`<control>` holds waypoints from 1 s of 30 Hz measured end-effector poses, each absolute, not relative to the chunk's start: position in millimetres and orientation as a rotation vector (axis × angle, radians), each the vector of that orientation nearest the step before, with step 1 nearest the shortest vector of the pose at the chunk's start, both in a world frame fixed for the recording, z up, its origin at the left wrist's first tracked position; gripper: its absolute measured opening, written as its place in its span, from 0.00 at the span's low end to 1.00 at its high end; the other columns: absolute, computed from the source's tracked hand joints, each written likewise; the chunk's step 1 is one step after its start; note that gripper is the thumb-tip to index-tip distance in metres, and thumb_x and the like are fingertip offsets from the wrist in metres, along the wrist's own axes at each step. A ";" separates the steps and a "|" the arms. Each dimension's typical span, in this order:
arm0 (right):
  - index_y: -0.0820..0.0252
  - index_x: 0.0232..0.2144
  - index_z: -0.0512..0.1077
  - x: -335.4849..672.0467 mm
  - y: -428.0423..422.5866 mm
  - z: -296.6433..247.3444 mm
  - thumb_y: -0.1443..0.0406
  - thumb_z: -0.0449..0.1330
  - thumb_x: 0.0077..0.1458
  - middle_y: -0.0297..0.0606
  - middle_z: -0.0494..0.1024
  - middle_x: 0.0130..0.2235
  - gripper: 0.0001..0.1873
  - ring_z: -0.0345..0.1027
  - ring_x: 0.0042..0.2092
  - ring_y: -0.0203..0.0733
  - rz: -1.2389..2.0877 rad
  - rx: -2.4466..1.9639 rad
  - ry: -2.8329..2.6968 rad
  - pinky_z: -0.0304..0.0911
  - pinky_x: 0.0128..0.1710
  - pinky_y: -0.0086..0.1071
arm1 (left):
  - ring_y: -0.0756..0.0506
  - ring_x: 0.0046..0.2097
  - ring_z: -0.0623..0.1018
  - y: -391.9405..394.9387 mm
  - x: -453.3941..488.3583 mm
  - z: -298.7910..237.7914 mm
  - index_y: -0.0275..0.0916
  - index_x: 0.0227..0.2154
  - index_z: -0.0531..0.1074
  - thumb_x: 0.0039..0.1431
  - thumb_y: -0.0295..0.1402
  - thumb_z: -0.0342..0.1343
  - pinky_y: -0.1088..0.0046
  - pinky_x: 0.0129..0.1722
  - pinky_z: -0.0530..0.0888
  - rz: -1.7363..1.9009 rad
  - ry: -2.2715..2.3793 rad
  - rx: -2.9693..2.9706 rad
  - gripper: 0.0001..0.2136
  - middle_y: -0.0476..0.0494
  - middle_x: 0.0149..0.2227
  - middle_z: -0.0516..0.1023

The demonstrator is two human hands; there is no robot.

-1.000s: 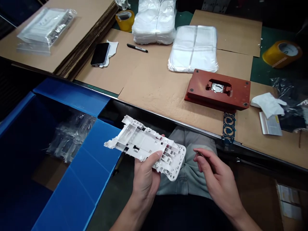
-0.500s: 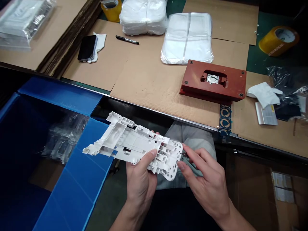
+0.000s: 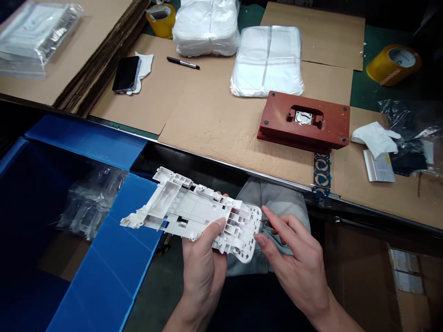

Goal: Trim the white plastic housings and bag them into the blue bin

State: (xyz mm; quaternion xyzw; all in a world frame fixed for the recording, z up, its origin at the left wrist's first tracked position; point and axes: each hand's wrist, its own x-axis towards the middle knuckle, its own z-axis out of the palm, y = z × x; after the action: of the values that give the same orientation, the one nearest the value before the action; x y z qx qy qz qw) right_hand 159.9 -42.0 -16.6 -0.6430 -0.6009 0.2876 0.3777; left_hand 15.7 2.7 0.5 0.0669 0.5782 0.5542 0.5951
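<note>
My left hand [image 3: 206,253] grips a white molded plastic frame [image 3: 194,207] from below, the thumb pressed on its upper face. Ribs, slots and square holes cover this frame, which tilts down toward the right over my lap. At its rounded, perforated right end is my right hand [image 3: 294,253]. Its fingers are closed around a small dark pointed tool [image 3: 266,222], whose tip is at the rim of the frame. Most of the tool is hidden by the fingers, so its exact kind cannot be made out.
A blue bin [image 3: 104,267] with clear plastic bags [image 3: 92,198] stands on the left. On the cardboard-covered table [image 3: 207,124] lie a red-brown fixture [image 3: 332,124], bundled white bags [image 3: 266,60], a phone [image 3: 125,74], a marker [image 3: 183,62], a tape roll [image 3: 377,69] and a white glove [image 3: 375,137].
The view has shifted slightly, so the table items sit a little lower. Both hands keep nearly the same places on the frame and the tool.
</note>
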 end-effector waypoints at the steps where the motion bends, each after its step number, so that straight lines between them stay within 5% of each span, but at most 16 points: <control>1: 0.66 0.58 0.72 159.9 -42.2 -16.9 0.62 0.63 0.61 0.42 0.73 0.34 0.24 0.68 0.34 0.42 0.735 -1.641 -1.535 0.68 0.32 0.36 | 0.35 0.56 0.78 2.8 16.5 0.7 0.53 0.63 0.65 0.54 0.23 0.66 0.63 0.50 0.81 1.288 1.344 0.154 0.35 0.43 0.56 0.79; 8: 0.64 0.54 0.75 159.3 -42.4 -17.4 0.65 0.63 0.61 0.41 0.73 0.33 0.19 0.68 0.33 0.40 0.672 -1.602 -1.588 0.67 0.31 0.35 | 0.35 0.57 0.77 5.1 20.2 0.4 0.52 0.63 0.65 0.54 0.23 0.65 0.63 0.51 0.80 1.323 1.384 0.131 0.34 0.42 0.57 0.78; 17: 0.75 0.55 0.73 159.0 -41.9 -13.4 0.55 0.67 0.57 0.48 0.73 0.36 0.31 0.70 0.36 0.47 0.600 -1.524 -1.739 0.70 0.32 0.40 | 0.37 0.60 0.75 7.7 20.0 -1.7 0.52 0.60 0.69 0.54 0.24 0.65 0.65 0.53 0.79 1.366 1.397 0.137 0.31 0.45 0.58 0.77; 30: 0.70 0.48 0.78 153.0 -50.2 -15.8 0.63 0.66 0.59 0.43 0.72 0.31 0.18 0.68 0.31 0.42 0.554 -1.370 -1.774 0.67 0.29 0.36 | 0.37 0.60 0.75 12.7 19.8 -1.9 0.56 0.60 0.67 0.53 0.23 0.66 0.60 0.55 0.77 1.440 1.417 0.115 0.33 0.47 0.59 0.76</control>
State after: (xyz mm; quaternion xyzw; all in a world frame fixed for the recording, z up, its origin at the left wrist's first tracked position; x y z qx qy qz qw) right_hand 153.0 -50.2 -15.8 -0.5428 -0.7025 0.2196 0.4044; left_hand 19.8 12.7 -1.9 0.0482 0.5935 0.6033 0.5305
